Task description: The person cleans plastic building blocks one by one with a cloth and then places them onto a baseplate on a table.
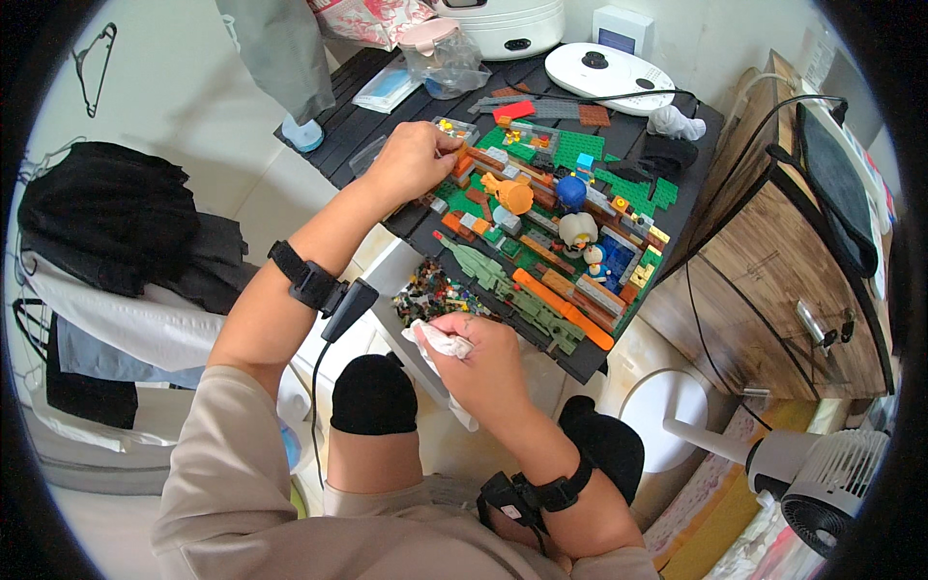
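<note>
A building-brick model (546, 203) with green baseplates and rows of brown, grey and orange bricks sits on a black slatted table. My left hand (414, 162) is closed at its far left corner, fingertips against orange bricks; what lies under the fingers is hidden. Round figures in orange (514, 197), blue (571, 193) and white (578, 231) stand on the model. Along its near side lie an orange stick-like tool (563, 307) and a sand-green brick piece (483, 273). My right hand (488, 365) grips a crumpled white cloth (443, 342) above an open drawer.
Loose small bricks (430, 292) fill the drawer (394, 271) below the table edge. Behind the model are a white appliance base (609, 77), a lidded jar (433, 48) and grey brick plates (551, 106). A wooden cabinet (764, 271) and fan (822, 474) stand right.
</note>
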Tool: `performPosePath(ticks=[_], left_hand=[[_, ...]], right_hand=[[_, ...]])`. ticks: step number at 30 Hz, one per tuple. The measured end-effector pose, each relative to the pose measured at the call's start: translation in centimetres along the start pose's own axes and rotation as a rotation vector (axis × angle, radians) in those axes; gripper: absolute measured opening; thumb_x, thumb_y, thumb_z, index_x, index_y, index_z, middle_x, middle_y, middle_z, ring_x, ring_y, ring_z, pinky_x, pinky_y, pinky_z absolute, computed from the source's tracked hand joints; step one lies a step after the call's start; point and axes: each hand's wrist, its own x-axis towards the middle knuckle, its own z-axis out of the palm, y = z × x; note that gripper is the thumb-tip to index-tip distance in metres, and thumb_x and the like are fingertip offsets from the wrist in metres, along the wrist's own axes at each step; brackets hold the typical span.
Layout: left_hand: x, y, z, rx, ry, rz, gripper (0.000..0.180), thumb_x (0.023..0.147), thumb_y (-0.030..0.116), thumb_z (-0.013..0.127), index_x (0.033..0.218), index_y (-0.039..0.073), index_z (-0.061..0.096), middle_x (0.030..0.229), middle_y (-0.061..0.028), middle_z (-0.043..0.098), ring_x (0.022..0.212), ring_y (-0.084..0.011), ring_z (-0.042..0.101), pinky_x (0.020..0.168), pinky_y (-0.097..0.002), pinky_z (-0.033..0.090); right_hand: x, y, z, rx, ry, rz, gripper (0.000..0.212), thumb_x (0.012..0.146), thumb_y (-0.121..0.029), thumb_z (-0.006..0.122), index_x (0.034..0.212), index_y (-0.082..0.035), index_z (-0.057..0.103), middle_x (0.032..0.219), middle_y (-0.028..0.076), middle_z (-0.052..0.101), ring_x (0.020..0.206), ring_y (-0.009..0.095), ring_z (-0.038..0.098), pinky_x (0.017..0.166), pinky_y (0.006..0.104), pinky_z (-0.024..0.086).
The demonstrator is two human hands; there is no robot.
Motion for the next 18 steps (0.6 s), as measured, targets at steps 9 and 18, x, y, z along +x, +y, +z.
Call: performPosePath(ticks=[9, 18], left_hand=[[0.2, 0.6, 0.5, 0.117, -0.032, 0.002, 0.022, 0.080, 0.014, 0.060, 0.098, 0.002, 0.065, 0.076, -0.0244, 0.058, 0.065, -0.0359, 0.058, 0.061, -0.0387, 0.047], [-0.4, 1.1, 1.2, 0.168, 0.036, 0.035, 0.017, 0.081, 0.013, 0.060, 0.091, 0.001, 0.066, 0.078, -0.0239, 0.059, 0.065, -0.0372, 0.058, 0.060, -0.0398, 0.047]], right_hand=[[0.0, 0.0, 0.0, -0.011, -0.014, -0.016, 0.018, 0.078, -0.017, 0.067, 0.077, 0.000, 0.063, 0.069, 0.018, 0.061, 0.061, 0.031, 0.061, 0.055, 0.0342, 0.047], [0.1, -0.1, 0.0, 0.000, -0.006, 0.008, 0.017, 0.077, -0.016, 0.068, 0.076, 0.000, 0.063, 0.069, 0.018, 0.061, 0.060, 0.030, 0.061, 0.055, 0.0339, 0.046]])
